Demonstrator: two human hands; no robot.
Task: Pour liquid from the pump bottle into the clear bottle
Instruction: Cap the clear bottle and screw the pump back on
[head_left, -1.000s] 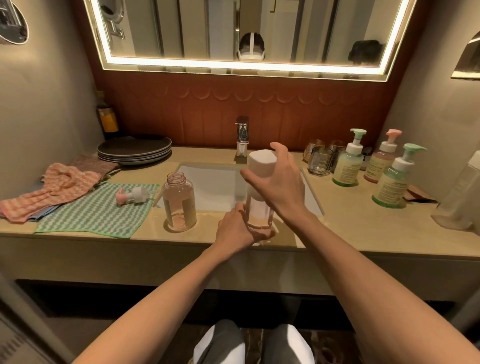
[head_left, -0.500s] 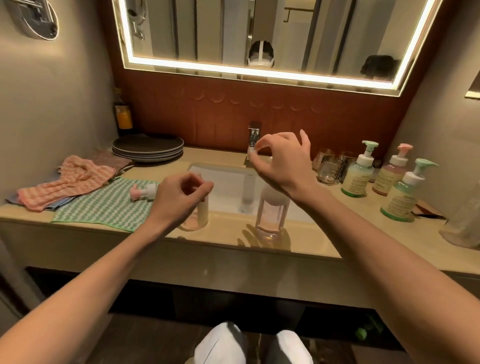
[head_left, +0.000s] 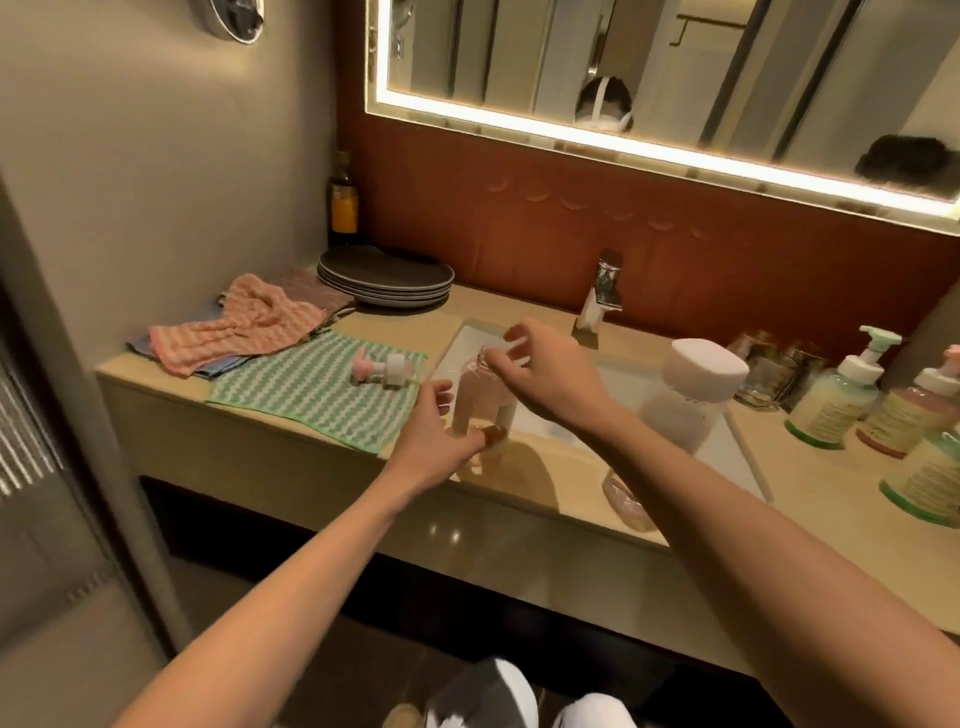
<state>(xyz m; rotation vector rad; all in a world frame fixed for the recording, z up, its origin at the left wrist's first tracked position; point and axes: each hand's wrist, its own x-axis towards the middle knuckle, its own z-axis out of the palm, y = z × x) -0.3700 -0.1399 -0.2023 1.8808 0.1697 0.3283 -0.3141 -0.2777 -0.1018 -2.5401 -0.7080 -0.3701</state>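
The pump bottle (head_left: 475, 400), pinkish and see-through with its neck open, stands on the counter's front edge beside the sink. My left hand (head_left: 431, 441) wraps its lower part, the thumb showing through the plastic. My right hand (head_left: 550, 384) hovers at the bottle's neck with fingers spread, fingertips by the rim. The removed pump head (head_left: 384, 370) lies on a green checked cloth (head_left: 311, 389) to the left. To the right stands the clear bottle (head_left: 680, 415) with its white cap on, untouched; my right forearm crosses in front of its base.
The white sink basin (head_left: 623, 384) and faucet (head_left: 597, 301) lie behind the bottles. Three soap dispensers (head_left: 836, 400) and glass tumblers (head_left: 769, 374) crowd the right. A stack of dark plates (head_left: 384, 278), a pink towel (head_left: 244, 327) and a dark bottle (head_left: 344, 202) sit at the left.
My right hand has left the clear bottle's cap and moved left to the pump bottle's neck. My left hand has closed around the pump bottle. The view has swung left.
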